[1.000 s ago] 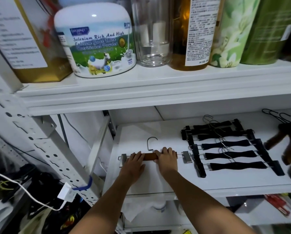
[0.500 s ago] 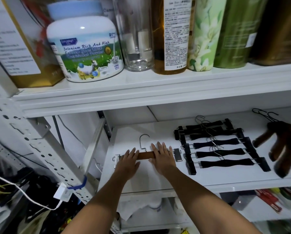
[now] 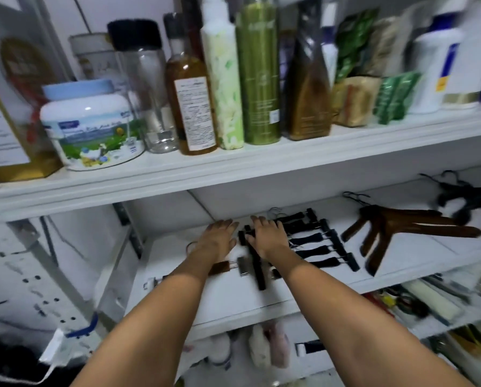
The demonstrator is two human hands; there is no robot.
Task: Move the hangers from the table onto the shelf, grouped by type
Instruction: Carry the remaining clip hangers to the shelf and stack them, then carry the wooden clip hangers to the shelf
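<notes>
Nothing here reads with certainty; blur smears every label. On the upper shelf [image 3: 233,169], near its left end, the white jar [image 3: 91,127] carries a blue-and-green label with a small dark-blue brand patch and a line of dark lettering, all illegible. At the left edge the gold box [image 3: 7,141] bears a white panel of fine print, too blurred to read. Near the middle, the amber bottle [image 3: 192,107] has a white label of dense small print, unreadable; the green bottle [image 3: 259,79] shows a faint round emblem above pale lines. Toward the right end the white bottle [image 3: 434,68] has a small yellow mark beside a blue stripe, undecipherable.
</notes>
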